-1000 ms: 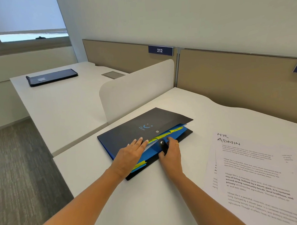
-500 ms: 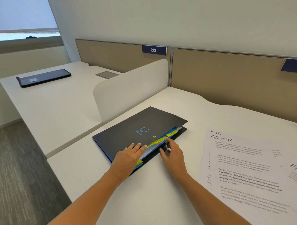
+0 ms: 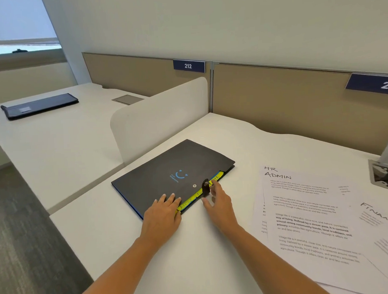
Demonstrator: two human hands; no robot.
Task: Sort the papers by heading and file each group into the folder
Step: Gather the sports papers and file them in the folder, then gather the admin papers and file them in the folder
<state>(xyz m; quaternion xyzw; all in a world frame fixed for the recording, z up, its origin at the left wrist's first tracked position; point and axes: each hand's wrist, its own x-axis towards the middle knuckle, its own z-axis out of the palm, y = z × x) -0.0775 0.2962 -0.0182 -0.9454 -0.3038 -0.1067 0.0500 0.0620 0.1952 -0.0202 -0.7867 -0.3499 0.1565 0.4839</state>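
closed folder [image 3: 167, 170] on a white desk [image 3: 193, 258]

Cubicle with a beige partition [image 3: 286, 102], a 212 sign [image 3: 188, 66], grey carpet [image 3: 26, 243]. Yellow tabs [image 3: 217, 175] poke out of the folder. Left hand [image 3: 162, 217] lies flat on its cover, right hand [image 3: 220, 208] pinches the black snap strap [image 3: 205, 187]. HR ADMIN papers [image 3: 303, 220] sit just to the right

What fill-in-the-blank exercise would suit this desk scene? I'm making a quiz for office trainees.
1. The left hand lies flat on the dark grey card folder, whose tabs are ____.
2. The right hand pinches the folder's ____ strap.
3. The top white paper sheet is headed HR ____.
Missing: yellow; black; ADMIN.
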